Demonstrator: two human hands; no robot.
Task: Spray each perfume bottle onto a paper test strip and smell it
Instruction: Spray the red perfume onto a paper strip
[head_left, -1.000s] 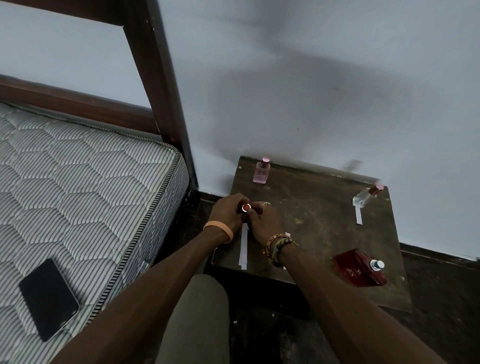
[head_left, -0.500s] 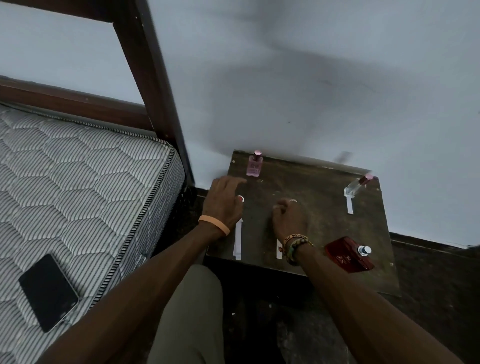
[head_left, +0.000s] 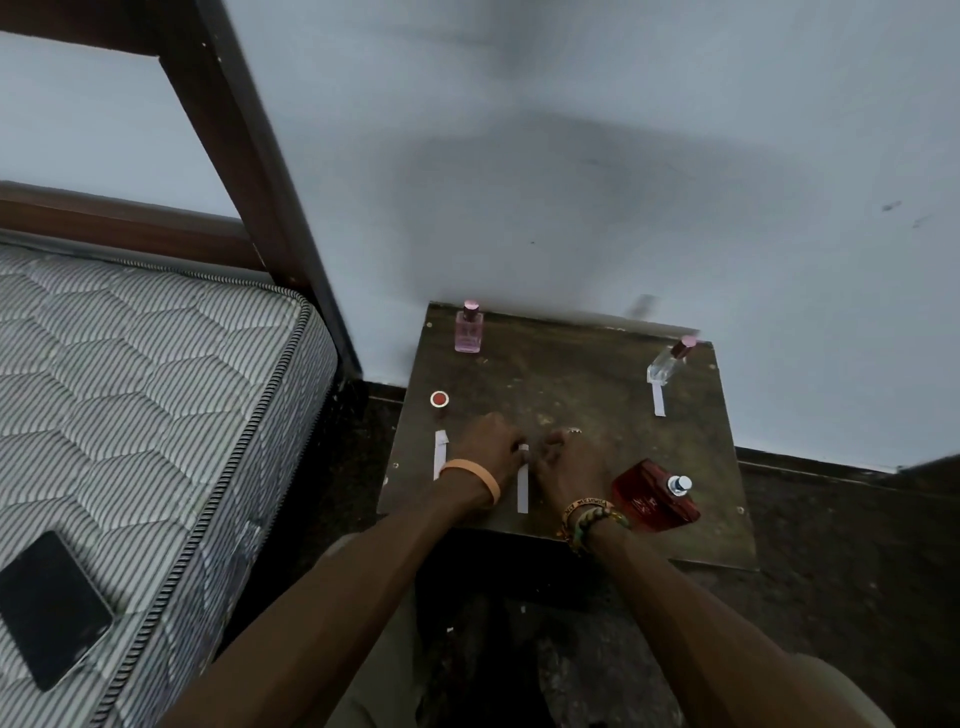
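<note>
On a small dark wooden table (head_left: 582, 379) stand a pink perfume bottle (head_left: 469, 332) at the back left, a clear bottle with a pink cap (head_left: 667, 364) at the back right, and a small red-capped bottle (head_left: 439, 402) on the left. A red bottle with a silver cap (head_left: 654, 499) lies at the front right. White paper strips lie by the small bottle (head_left: 440, 454), by the clear bottle (head_left: 659, 400) and in the middle (head_left: 522, 488). My left hand (head_left: 491, 449) pinches the far end of the middle strip. My right hand (head_left: 566, 462) rests beside it, fingers curled.
A striped mattress (head_left: 156, 395) on a dark wooden bed frame (head_left: 260, 171) fills the left side, with a black phone (head_left: 49, 605) lying on it. A pale wall rises right behind the table. Dark floor surrounds the table, and my knees are below it.
My left hand let go of the small red-capped bottle, now standing alone on the left, and moved right to the middle strip. My right hand stayed by that strip.
</note>
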